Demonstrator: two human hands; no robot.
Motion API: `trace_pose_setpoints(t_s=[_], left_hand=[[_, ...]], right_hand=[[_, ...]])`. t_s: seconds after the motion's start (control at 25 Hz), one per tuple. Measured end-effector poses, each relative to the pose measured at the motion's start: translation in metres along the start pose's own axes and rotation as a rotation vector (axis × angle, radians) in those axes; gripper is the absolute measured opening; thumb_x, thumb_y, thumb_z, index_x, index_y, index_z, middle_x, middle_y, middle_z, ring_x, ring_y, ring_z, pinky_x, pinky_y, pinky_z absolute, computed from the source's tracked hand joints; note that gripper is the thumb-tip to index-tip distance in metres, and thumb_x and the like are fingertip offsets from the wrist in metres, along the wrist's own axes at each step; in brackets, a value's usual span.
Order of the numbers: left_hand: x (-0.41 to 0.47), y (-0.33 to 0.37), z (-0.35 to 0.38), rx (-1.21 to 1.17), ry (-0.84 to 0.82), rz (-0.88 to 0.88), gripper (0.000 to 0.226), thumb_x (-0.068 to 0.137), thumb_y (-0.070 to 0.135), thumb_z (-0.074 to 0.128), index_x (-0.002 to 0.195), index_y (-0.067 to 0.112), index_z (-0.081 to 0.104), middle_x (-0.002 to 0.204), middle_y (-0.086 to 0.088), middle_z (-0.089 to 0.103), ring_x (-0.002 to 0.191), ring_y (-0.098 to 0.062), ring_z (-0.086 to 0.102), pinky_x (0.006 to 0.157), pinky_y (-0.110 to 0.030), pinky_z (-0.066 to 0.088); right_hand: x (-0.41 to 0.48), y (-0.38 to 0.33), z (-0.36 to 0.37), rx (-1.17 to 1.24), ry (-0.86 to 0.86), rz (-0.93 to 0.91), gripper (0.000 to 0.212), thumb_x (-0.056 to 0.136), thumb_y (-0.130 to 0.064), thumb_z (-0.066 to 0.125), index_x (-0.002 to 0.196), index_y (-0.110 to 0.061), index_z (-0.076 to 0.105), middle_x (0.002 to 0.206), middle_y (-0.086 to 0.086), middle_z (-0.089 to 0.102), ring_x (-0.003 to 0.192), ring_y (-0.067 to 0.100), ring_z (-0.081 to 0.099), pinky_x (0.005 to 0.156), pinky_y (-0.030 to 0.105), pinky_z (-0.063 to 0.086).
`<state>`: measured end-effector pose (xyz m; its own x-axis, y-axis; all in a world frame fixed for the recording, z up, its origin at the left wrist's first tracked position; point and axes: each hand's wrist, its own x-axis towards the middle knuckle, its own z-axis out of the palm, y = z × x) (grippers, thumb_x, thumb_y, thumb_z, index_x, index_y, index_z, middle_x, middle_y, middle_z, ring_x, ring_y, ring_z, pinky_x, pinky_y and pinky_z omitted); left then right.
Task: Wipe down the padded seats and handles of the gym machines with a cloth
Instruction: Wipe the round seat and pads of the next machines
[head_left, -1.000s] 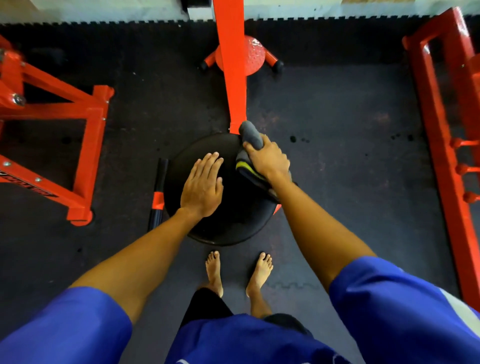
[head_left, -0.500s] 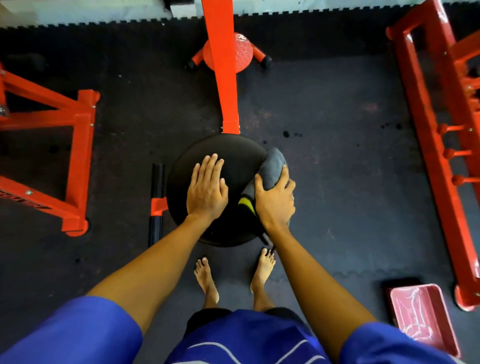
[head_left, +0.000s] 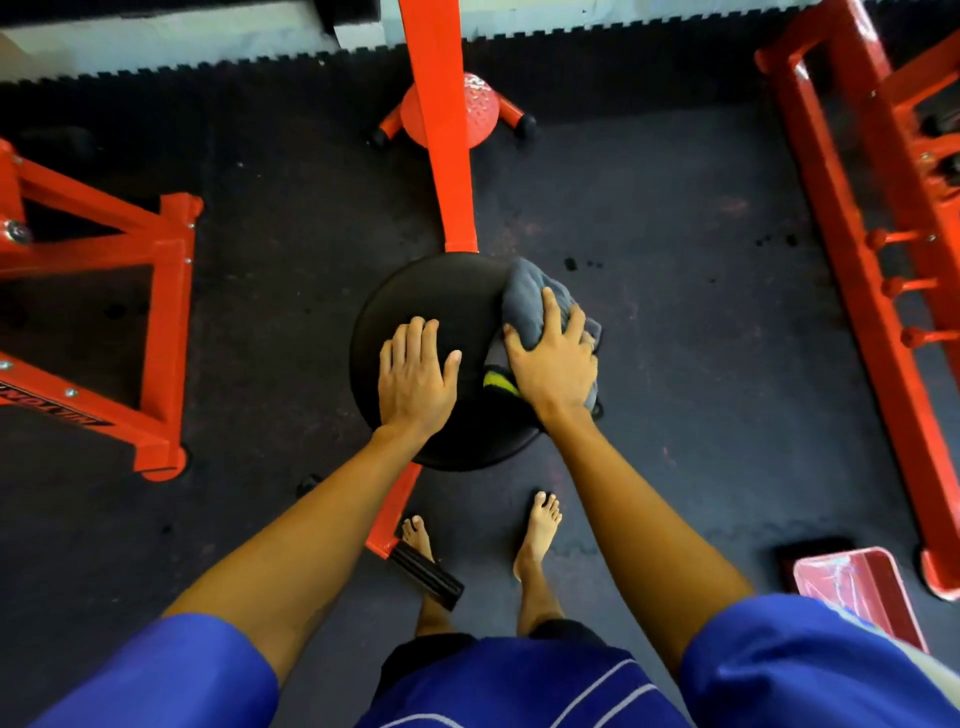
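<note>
A round black padded seat sits on an orange machine frame in the middle of the view. My left hand lies flat on the seat's near left part, fingers straight. My right hand grips a bunched grey cloth with a yellow-green patch against the seat's right edge. Part of the cloth hangs over the seat's side under my palm.
Orange machine frames stand at the left and right. A black-gripped handle bar juts out by my bare feet. A red tray lies on the dark rubber floor at lower right.
My right hand has swept the cloth from the seat's far top edge round to its right side. The seat has turned, swinging the handle bar from the left to near my feet.
</note>
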<state>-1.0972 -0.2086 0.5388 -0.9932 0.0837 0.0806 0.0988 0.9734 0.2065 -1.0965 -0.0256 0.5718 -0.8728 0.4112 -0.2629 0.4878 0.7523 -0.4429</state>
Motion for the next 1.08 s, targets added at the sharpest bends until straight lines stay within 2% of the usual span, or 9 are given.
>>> trace_pose_setpoints(t_s=[0.08,0.24,0.36,0.44,0.56,0.76,0.84,0.96,1.08], left_hand=[[-0.001,-0.001,-0.001,-0.005,-0.004,-0.009,0.057,0.1,0.046,0.042,0.142,0.008,0.05,0.146,-0.012,0.05,0.134,-0.034,0.046,0.11,-0.048,0.037],[0.001,-0.006,-0.004,-0.027,-0.009,0.031,0.052,0.101,0.042,0.047,0.139,0.007,0.052,0.143,-0.014,0.052,0.132,-0.034,0.047,0.109,-0.048,0.038],[0.01,-0.023,-0.008,-0.009,-0.009,0.135,0.045,0.1,0.037,0.047,0.133,0.007,0.055,0.137,-0.013,0.056,0.126,-0.033,0.051,0.106,-0.047,0.041],[0.017,-0.029,-0.01,-0.018,-0.014,0.168,0.044,0.099,0.033,0.041,0.131,0.006,0.056,0.135,-0.014,0.057,0.125,-0.034,0.053,0.106,-0.047,0.041],[0.022,-0.032,-0.006,-0.073,-0.001,0.186,0.047,0.099,0.03,0.039,0.134,0.002,0.055,0.139,-0.017,0.056,0.132,-0.036,0.05,0.112,-0.051,0.04],[0.021,-0.026,-0.005,-0.18,0.009,0.17,0.048,0.1,0.027,0.04,0.142,0.008,0.051,0.155,-0.011,0.044,0.149,-0.029,0.033,0.125,-0.049,0.02],[0.019,-0.025,-0.003,-0.204,0.014,0.127,0.049,0.1,0.026,0.039,0.144,0.007,0.05,0.157,-0.011,0.042,0.151,-0.028,0.031,0.126,-0.048,0.02],[0.011,-0.028,0.008,-0.212,0.09,0.113,0.051,0.099,0.023,0.042,0.143,-0.003,0.049,0.154,-0.018,0.046,0.148,-0.032,0.038,0.122,-0.051,0.028],[0.01,-0.035,0.015,-0.213,0.095,0.122,0.057,0.098,0.023,0.043,0.147,-0.006,0.044,0.152,-0.02,0.048,0.146,-0.032,0.04,0.121,-0.051,0.031]], right_hand=[[0.01,0.001,-0.001,-0.01,-0.033,-0.004,0.077,0.094,-0.07,0.046,0.161,-0.041,0.021,0.163,0.007,0.029,0.14,0.042,0.041,0.11,0.058,0.038],[0.065,-0.025,-0.011,0.072,-0.131,0.048,0.07,0.094,-0.07,0.041,0.157,-0.04,0.031,0.15,0.008,0.046,0.133,0.045,0.047,0.109,0.06,0.037],[0.024,-0.026,0.015,-0.153,0.012,-0.122,0.07,0.096,-0.062,0.045,0.16,-0.039,0.03,0.167,0.008,0.03,0.149,0.046,0.028,0.119,0.065,0.02],[-0.025,-0.02,0.034,-0.196,0.103,-0.274,0.071,0.093,-0.058,0.049,0.16,-0.037,0.035,0.17,0.008,0.024,0.155,0.045,0.018,0.122,0.067,0.011],[-0.04,-0.013,0.044,-0.231,0.104,-0.389,0.07,0.093,-0.06,0.048,0.159,-0.039,0.037,0.171,0.005,0.024,0.157,0.043,0.012,0.122,0.069,0.006],[0.044,-0.049,0.028,-0.281,-0.008,-0.292,0.071,0.098,-0.066,0.041,0.162,-0.044,0.022,0.173,0.002,0.013,0.157,0.045,0.002,0.12,0.072,0.002],[0.043,-0.057,0.032,-0.274,0.003,-0.269,0.072,0.098,-0.065,0.041,0.163,-0.041,0.021,0.174,0.003,0.012,0.157,0.044,0.003,0.121,0.071,0.002],[-0.011,-0.044,0.043,-0.241,0.122,-0.394,0.072,0.093,-0.06,0.048,0.16,-0.036,0.036,0.171,0.004,0.024,0.158,0.042,0.012,0.124,0.067,0.004],[-0.057,-0.019,0.053,-0.273,0.131,-0.481,0.067,0.095,-0.057,0.049,0.158,-0.037,0.04,0.17,0.002,0.028,0.158,0.039,0.015,0.124,0.066,0.005]])
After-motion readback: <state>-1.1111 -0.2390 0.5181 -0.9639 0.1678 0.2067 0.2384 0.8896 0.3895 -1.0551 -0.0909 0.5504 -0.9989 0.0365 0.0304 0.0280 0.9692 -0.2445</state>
